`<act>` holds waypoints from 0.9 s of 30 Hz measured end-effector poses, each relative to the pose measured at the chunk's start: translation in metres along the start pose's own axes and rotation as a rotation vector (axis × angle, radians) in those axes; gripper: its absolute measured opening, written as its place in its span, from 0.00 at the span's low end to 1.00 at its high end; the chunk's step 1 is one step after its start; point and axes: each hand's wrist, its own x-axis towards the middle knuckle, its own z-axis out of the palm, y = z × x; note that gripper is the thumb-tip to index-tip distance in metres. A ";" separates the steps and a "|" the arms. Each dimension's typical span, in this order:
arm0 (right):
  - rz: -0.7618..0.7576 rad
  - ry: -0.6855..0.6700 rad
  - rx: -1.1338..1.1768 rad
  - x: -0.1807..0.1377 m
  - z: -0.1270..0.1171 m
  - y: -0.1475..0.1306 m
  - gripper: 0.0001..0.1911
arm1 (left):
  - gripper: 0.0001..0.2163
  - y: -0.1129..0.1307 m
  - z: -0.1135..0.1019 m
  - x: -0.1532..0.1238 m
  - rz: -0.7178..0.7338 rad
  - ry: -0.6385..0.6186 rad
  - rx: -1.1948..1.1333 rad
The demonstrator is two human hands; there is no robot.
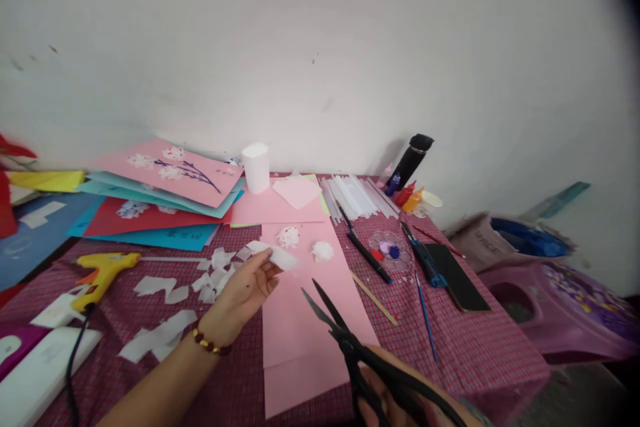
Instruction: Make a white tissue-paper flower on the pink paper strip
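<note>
My left hand (250,285) pinches a strip of white tissue paper (283,258) above a long pink sheet (310,317). In my right hand (385,387) is a pair of black scissors (347,347), blades parted and pointing up and away from me. The blades are apart from the tissue strip. On the pink sheet sit a white paper flower with red dots (289,236) and a plain white paper flower (323,251). Torn white tissue pieces (215,277) lie scattered left of the sheet, partly behind my left wrist.
Left stand a yellow glue gun (103,273) with its cord and stacked cards (165,173). Behind are a white paper roll (256,168) and glue sticks (357,195). To the right lie a black pen (370,257), a paint palette (393,251), a blue cutter (425,257) and a paintbrush (426,320).
</note>
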 end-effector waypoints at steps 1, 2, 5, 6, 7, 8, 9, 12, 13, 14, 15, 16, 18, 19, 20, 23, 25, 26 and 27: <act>-0.012 -0.003 0.121 0.010 0.001 0.002 0.38 | 0.03 0.000 -0.002 0.000 0.012 -0.002 0.003; -0.014 -0.018 0.211 0.019 0.001 0.003 0.37 | 0.03 0.000 -0.004 0.000 0.027 -0.005 0.005; -0.008 -0.097 0.293 0.036 -0.001 0.002 0.35 | 0.05 -0.001 -0.010 0.000 0.073 -0.042 0.021; -0.016 -0.118 0.284 0.039 -0.003 0.002 0.35 | 0.05 -0.002 -0.012 0.000 0.088 -0.067 0.033; -0.024 -0.132 0.275 0.041 -0.004 0.002 0.35 | 0.05 -0.002 -0.014 0.000 0.099 -0.098 0.052; -0.031 -0.142 0.270 0.043 -0.005 0.002 0.34 | 0.06 -0.003 -0.015 0.000 0.106 -0.131 0.073; -0.034 -0.152 0.267 0.045 -0.006 0.002 0.34 | 0.06 -0.003 -0.016 -0.001 0.110 -0.156 0.096; -0.042 -0.185 0.254 0.049 -0.006 0.002 0.32 | 0.06 -0.004 -0.016 -0.003 0.113 -0.175 0.174; -0.047 -0.198 0.248 0.050 -0.005 0.001 0.33 | 0.06 -0.004 -0.015 -0.005 0.116 -0.176 0.203; -0.052 -0.215 0.243 0.050 -0.004 -0.001 0.33 | 0.07 -0.003 -0.014 -0.006 0.121 -0.181 0.232; -0.056 -0.229 0.240 0.050 -0.003 -0.003 0.34 | 0.08 -0.003 -0.013 -0.008 0.124 -0.193 0.261; -0.056 -0.245 0.240 0.050 -0.002 -0.005 0.33 | 0.08 -0.003 -0.012 -0.010 0.129 -0.209 0.285; -0.057 -0.262 0.241 0.050 0.000 -0.009 0.32 | 0.08 -0.003 -0.010 -0.013 0.139 -0.232 0.318; -0.062 -0.260 0.236 0.050 0.000 -0.009 0.32 | 0.08 -0.003 -0.010 -0.014 0.144 -0.238 0.330; -0.068 -0.254 0.227 0.049 0.000 -0.010 0.33 | 0.08 -0.004 -0.010 -0.015 0.150 -0.240 0.342; -0.082 -0.260 0.198 0.049 -0.002 -0.007 0.35 | 0.07 -0.007 -0.011 -0.015 0.175 -0.246 0.383; -0.096 -0.266 0.196 0.050 -0.002 -0.004 0.34 | 0.07 -0.008 -0.011 -0.015 0.198 -0.252 0.409; -0.108 -0.259 0.196 0.050 -0.002 -0.003 0.34 | 0.07 -0.009 -0.011 -0.015 0.210 -0.253 0.421; -0.119 -0.245 0.194 0.050 -0.002 -0.002 0.34 | 0.07 -0.009 -0.011 -0.015 0.221 -0.254 0.433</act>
